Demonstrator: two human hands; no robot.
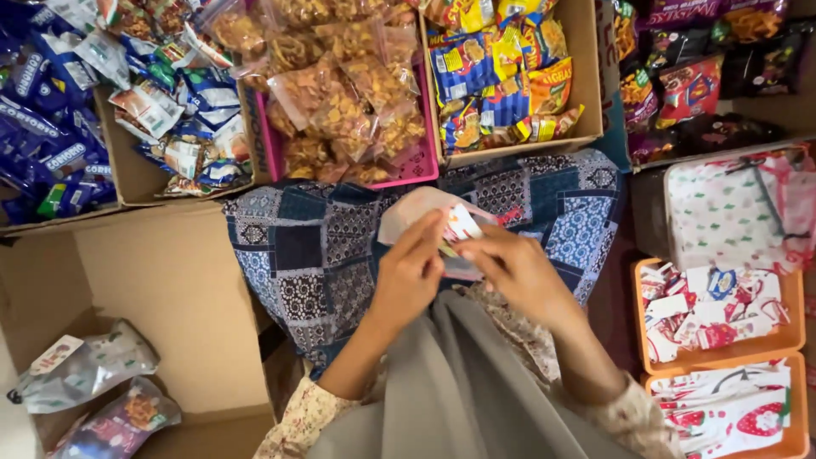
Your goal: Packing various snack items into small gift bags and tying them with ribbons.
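Sitting over a lap covered in blue patchwork cloth [314,246], the person works with both hands just above it, and everything else is placed around that cloth. Far left of it and above, an open cardboard box [127,174] is heaped with blue snack packets [51,136]. Below-left of the cloth, a larger flat carton [170,289] holds two filled clear bags [85,365]. Directly above the cloth sits a pink basket [416,166] piled with clear bags of golden chips [340,93]. On the cloth's middle, the left hand [412,272] has its fingers curled closed, thumb and forefinger pinching a small white-and-red sachet [461,223]. A thin pale plastic bag [416,208] lies beneath, touching both hands. The right hand [514,268] meets the same sachet from the other side, its fingertips nipped together on its lower edge. Above-right of the cloth stands another box with yellow and blue snack packs [501,76]. Far right of the cloth, orange trays [795,331] carry red-and-white sachets [714,310].
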